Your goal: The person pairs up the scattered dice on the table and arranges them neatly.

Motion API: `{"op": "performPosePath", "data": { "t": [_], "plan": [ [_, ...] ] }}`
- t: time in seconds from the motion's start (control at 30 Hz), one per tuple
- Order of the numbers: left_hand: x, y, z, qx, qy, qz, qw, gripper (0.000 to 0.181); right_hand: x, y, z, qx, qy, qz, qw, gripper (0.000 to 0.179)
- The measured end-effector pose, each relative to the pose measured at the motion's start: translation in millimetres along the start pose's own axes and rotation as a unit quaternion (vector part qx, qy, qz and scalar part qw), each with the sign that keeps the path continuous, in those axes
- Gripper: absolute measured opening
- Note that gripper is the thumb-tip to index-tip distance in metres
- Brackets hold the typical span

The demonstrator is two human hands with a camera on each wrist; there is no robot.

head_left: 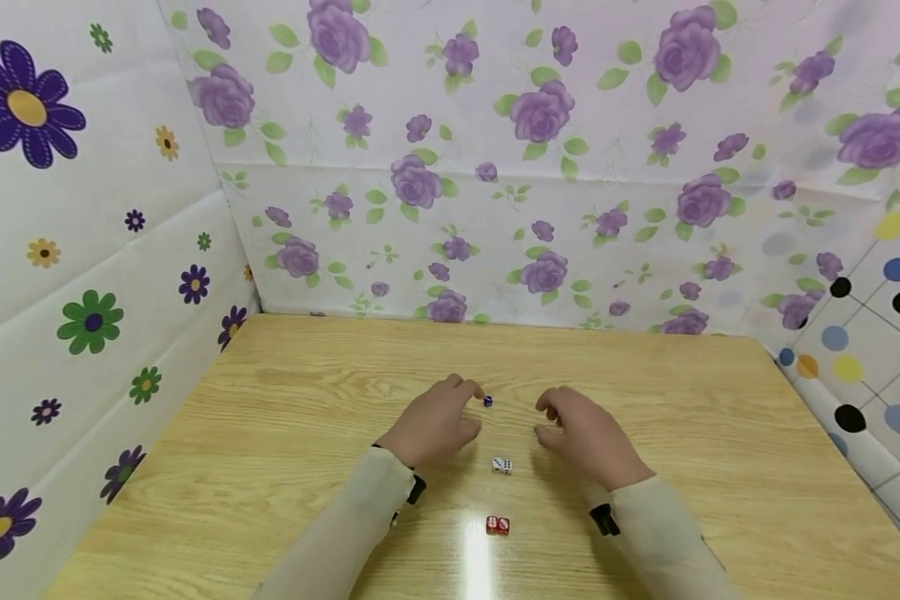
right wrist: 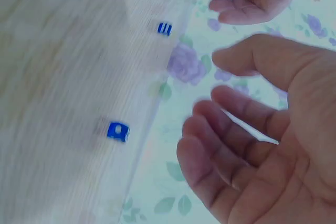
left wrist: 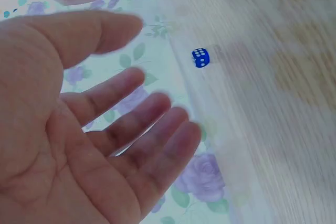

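Note:
My left hand is to the left of a small blue die, its index fingertip close beside it. That die also shows in the left wrist view, apart from the loosely bent fingers. Over on the right, my right hand hovers with bent, spread fingers and an empty palm. The right wrist view has two blue dice on the table: a nearer die and a farther die. From the head, the one by my right hand is mostly hidden under its fingers.
Between my forearms lie two white dice side by side, and closer to me two red dice, also touching. The wooden table meets a flowered cloth at the back, with patterned cloths at both sides.

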State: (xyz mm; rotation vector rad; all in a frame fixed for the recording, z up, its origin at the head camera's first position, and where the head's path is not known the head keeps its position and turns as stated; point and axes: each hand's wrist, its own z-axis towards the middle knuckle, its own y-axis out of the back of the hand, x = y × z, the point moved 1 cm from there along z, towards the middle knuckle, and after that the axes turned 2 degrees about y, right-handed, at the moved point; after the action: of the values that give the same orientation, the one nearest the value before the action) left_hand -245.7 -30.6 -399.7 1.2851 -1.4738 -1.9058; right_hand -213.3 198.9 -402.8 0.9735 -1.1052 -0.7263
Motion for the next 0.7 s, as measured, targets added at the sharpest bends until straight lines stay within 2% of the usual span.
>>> {"op": "performPosePath", "data": {
  "t": [0.1,0.17,0.43,0.6,0.7],
  "plan": [
    [2.1,-1.5,6.0,-0.009,0.000,0.014,0.9999,0.046,-7.1,3.5,0.7,-0.024,-0.001,-0.022,0.9995,0.025],
    [3.4,-3.3,10.5,-0.007,0.001,0.023,0.9997,0.048,-11.9,4.0,1.3,-0.024,-0.008,-0.031,0.9992,0.027],
    [8.9,-12.8,26.5,0.032,0.015,0.052,0.9980,0.052,-25.1,-2.3,4.8,0.028,-0.009,-0.081,0.9963,0.041],
    [10.4,-18.9,32.3,0.043,0.019,0.056,0.9973,0.050,-27.6,-8.0,7.8,0.048,-0.015,-0.077,0.9957,0.038],
    [8.5,-19.8,33.8,0.041,0.016,0.062,0.9971,0.047,-27.1,-10.0,11.0,0.059,-0.026,-0.071,0.9954,0.030]
  ]
}}
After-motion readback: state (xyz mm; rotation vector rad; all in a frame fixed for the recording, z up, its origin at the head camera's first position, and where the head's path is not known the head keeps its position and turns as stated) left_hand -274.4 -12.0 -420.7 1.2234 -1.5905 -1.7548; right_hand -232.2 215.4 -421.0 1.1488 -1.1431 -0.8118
